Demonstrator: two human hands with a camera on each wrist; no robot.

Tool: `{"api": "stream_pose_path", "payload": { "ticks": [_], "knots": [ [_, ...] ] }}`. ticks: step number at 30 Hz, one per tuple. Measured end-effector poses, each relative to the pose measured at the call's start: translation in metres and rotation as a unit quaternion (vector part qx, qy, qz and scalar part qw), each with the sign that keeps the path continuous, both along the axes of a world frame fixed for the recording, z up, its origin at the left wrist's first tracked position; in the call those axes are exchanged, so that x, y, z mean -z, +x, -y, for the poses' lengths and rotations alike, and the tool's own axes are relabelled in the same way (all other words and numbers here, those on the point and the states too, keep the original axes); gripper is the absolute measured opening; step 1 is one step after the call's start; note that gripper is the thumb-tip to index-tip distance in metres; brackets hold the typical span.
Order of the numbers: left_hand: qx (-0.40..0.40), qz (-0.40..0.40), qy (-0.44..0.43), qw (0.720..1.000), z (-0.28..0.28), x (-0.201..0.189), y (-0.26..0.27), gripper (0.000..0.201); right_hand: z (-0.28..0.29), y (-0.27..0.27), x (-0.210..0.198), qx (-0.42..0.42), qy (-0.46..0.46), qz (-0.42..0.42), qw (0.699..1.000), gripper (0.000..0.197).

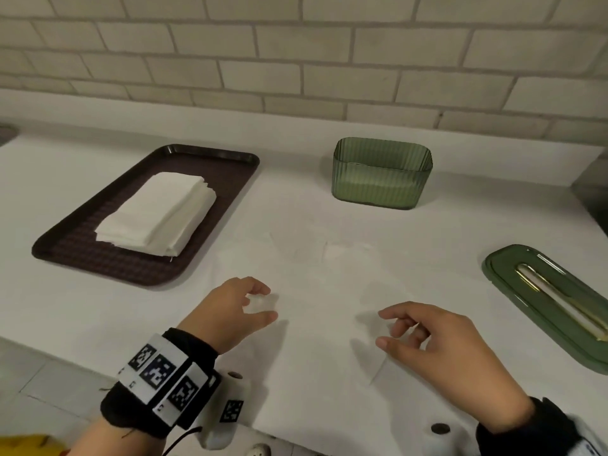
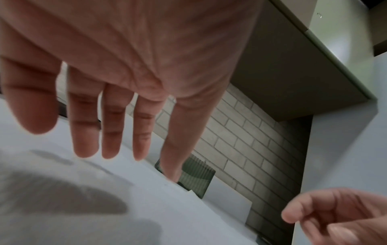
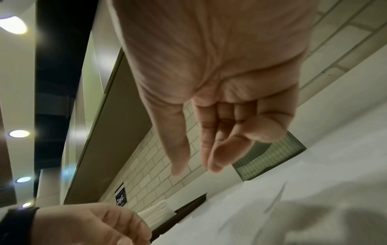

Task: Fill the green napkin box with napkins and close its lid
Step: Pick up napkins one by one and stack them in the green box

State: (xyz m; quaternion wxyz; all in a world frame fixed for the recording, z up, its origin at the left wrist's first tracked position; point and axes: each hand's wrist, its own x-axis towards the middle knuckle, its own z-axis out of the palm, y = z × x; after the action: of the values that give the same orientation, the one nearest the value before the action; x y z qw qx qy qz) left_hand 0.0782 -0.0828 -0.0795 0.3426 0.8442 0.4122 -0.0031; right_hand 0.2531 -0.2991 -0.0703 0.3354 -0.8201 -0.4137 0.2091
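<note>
Both hands low over white counter (image 1: 329, 258), near front edge, palms down, apart from each other.

L hand (image 1: 235, 312): fingers loosely curled in head view, straighter in wrist view (image 2: 125, 66); holds nothing. Pale blur at fingertips in head view, prob. motion blur, cannot tell for sure. Black wrist band (image 1: 158, 386) w/ b/w markers behind it.

R hand (image 1: 437, 347): fingers relaxed, slightly bent, thumb near index; holds nothing. Wrist view (image 3: 220, 82) confirms fingers hanging loose, nothing between them.

Box (image 1: 381, 172): green, ribbed, see-through, upright, top uncovered. Ahead of R hand, well apart, close to brick wall (image 1: 296, 54). No napkins visible inside. Seen also past L fingertips (image 2: 196, 174) and past R fingertips (image 3: 272, 155).

Lid (image 1: 552, 301): green, w/ long slot along middle. Flat on counter, to right of R hand, apart from it, partly cut by frame edge. Well apart from box.

Napkins (image 1: 161, 212): white folded stack, on tray. Ahead-left of L hand, apart from it. Also at bottom of R wrist view (image 3: 157, 213).

Tray (image 1: 210, 159): dark brown, rectangular, flat on counter, ahead-left of L hand. Left of box, well apart.
</note>
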Motion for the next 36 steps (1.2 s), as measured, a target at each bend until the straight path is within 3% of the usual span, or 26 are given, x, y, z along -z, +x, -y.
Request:
{"api": "stream_pose_path", "payload": {
  "ticks": [7, 13, 22, 30, 36],
  "knots": [
    [0.027, -0.015, -0.017, 0.999, -0.025, 0.008, -0.012, 0.053, -0.018, -0.014, -0.003, -0.004, -0.040, 0.032, 0.999, 0.030],
    [0.077, -0.007, -0.043, 0.996, -0.036, 0.012, -0.014, 0.065, -0.037, -0.034, 0.003, -0.028, -0.205, 0.034, 0.978, 0.064],
    [0.110, -0.008, -0.074, 0.991, -0.042, 0.017, -0.013, 0.087, -0.060, -0.047, 0.009, 0.031, -0.253, 0.037, 0.966, 0.089],
    [0.128, -0.017, -0.068, 0.989, -0.044, 0.015, -0.013, 0.086, -0.066, -0.057, 0.019, 0.067, -0.251, -0.017, 0.965, 0.072],
    [0.122, -0.005, -0.069, 0.990, -0.041, 0.015, -0.013, 0.085, -0.068, -0.058, 0.012, 0.049, -0.217, 0.018, 0.975, 0.063]
  ]
}}
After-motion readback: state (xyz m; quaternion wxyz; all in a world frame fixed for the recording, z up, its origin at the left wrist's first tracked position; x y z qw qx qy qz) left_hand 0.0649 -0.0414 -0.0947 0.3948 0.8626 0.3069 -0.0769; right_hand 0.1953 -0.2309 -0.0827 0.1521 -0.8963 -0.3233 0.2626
